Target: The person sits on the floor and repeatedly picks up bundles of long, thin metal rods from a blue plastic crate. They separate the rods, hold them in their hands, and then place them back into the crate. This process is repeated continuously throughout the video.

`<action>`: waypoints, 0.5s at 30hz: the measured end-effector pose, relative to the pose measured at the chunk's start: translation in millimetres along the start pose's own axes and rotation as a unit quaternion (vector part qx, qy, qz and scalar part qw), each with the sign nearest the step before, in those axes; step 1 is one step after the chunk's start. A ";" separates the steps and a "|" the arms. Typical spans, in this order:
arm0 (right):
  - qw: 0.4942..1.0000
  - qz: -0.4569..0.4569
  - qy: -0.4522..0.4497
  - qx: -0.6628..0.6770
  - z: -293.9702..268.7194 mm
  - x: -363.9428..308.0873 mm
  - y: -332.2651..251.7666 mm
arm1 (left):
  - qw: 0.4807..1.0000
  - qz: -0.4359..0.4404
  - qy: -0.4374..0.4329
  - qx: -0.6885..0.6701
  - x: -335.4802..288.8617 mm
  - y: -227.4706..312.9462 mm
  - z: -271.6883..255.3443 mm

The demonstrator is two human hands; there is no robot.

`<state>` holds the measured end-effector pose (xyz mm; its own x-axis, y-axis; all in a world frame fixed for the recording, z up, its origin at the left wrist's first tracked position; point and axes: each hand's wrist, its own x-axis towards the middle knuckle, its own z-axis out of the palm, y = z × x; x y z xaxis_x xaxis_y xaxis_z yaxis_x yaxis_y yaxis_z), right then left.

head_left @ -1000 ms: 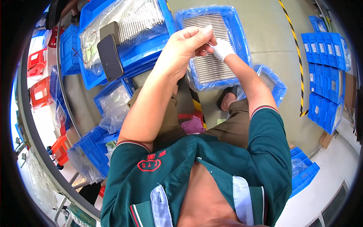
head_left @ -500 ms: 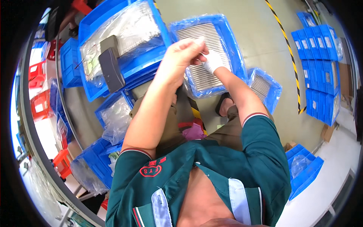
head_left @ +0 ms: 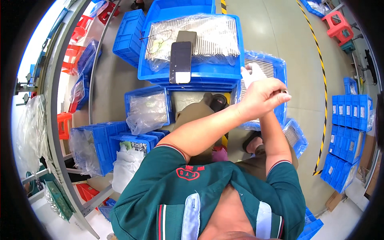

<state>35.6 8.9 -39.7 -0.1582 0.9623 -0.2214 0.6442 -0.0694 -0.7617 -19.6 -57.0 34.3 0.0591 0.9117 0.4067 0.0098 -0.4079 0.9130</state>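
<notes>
My bare left hand [head_left: 267, 95] crosses over my right wrist, its fingers curled in and the thumb held near them. Whether it grips the glove's cuff or something small is hidden. My right hand [head_left: 253, 75] wears a white glove [head_left: 256, 73] and extends beyond the left one, with some fingers apart and no object visible in it. Both hands are above a blue crate [head_left: 282, 69] lined with clear plastic. Rows of thin, pale, rod-like parts [head_left: 265, 68] lie inside that crate, partly covered by my hands.
Left of my hands, stacked blue crates [head_left: 160, 77] carry plastic-covered parts, a dark phone [head_left: 181, 60] and a grey box [head_left: 187, 37]. A smaller crate [head_left: 294, 136] sits at the right. Blue bins [head_left: 346, 138] stand beyond the striped floor tape [head_left: 323, 80]; a metal frame [head_left: 60, 100] runs along the left.
The view has swung, so the crates appear farther right and lower. My left hand has gone from the gloved fingertips to lie across my right wrist.
</notes>
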 end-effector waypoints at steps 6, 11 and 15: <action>0.960 -0.059 -0.181 0.206 36.4 -2.4 -49.7 | 1.000 -0.020 -0.001 -0.010 1.3 5.4 -3.6; 0.937 -0.030 -0.258 0.233 87.2 43.4 -73.0 | 0.999 -0.022 0.019 -0.033 6.5 6.8 -8.9; 0.940 -0.082 -0.319 0.089 119.8 59.2 -82.4 | 0.998 -0.030 0.051 -0.019 7.1 3.6 -20.9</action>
<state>-116.4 40.0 -63.0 -0.6977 0.6139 -0.3692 0.4455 -0.0318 -0.8947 -40.0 -50.9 41.1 -0.0426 0.9359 0.3498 -0.0284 -0.3511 0.9359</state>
